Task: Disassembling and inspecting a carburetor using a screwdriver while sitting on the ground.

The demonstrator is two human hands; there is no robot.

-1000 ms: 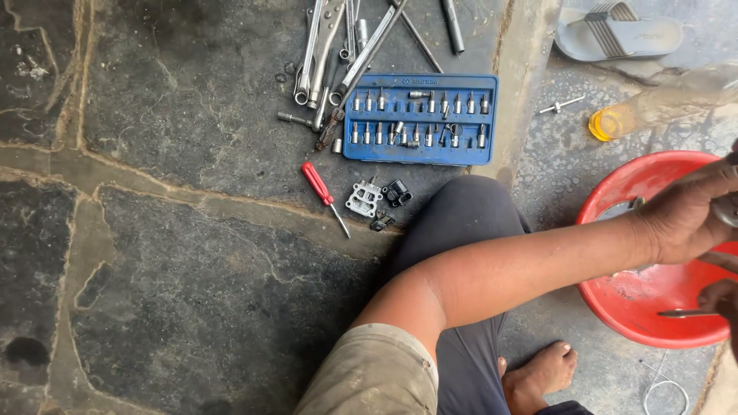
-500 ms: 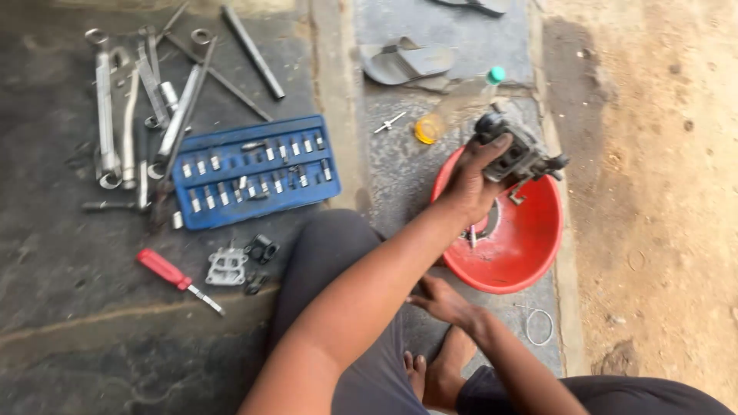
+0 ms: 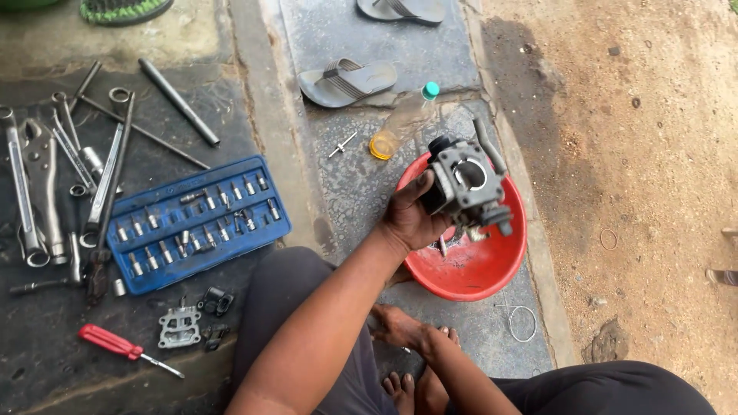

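Observation:
My left hand (image 3: 407, 219) grips a grey metal carburettor (image 3: 469, 184) by its side and holds it above a red plastic bowl (image 3: 503, 253). The carburettor's round bore faces up, and a black hose stub sticks out at its top right. My right hand (image 3: 396, 324) is low, between my leg and my bare foot, just in front of the bowl. Its fingers are turned down to the ground, so whatever they hold is hidden.
A blue tray of sockets and bits (image 3: 196, 223) lies to the left, with wrenches and rods (image 3: 34, 184) beyond it. A red screwdriver (image 3: 115, 343) and small metal parts (image 3: 179, 327) lie near my knee. A plastic bottle (image 3: 400, 123) and sandals (image 3: 347, 81) are behind the bowl; dirt is at right.
My left hand has lifted the carburettor up out of the bowl and turned its bore toward me. My right hand dropped from the bowl's edge to near my foot. The view swung right.

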